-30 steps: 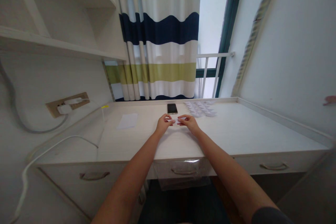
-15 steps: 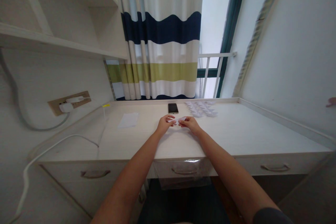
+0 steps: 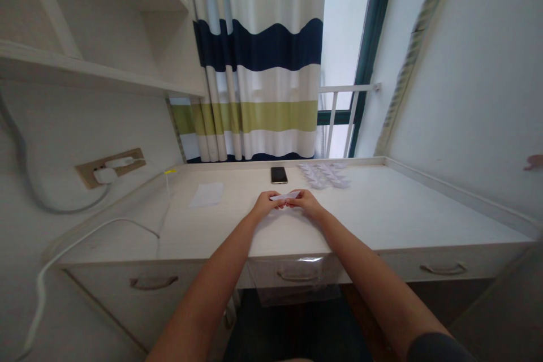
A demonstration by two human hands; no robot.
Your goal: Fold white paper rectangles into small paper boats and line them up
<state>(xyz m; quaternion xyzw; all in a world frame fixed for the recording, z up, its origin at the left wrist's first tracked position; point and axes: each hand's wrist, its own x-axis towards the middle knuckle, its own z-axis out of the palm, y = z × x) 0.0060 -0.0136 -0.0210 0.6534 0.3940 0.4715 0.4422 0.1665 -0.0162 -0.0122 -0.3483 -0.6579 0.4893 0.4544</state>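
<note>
The curtain [image 3: 258, 68] runs in wavy bands of lime green, white and navy (the navy is the boldest of the three). The desk [image 3: 382, 209] is white with a faint wood grain, the phone [image 3: 279, 175] is black, the paper strip [image 3: 285, 196] is white, and the sleeve [image 3: 432, 349] is dark grey.
</note>
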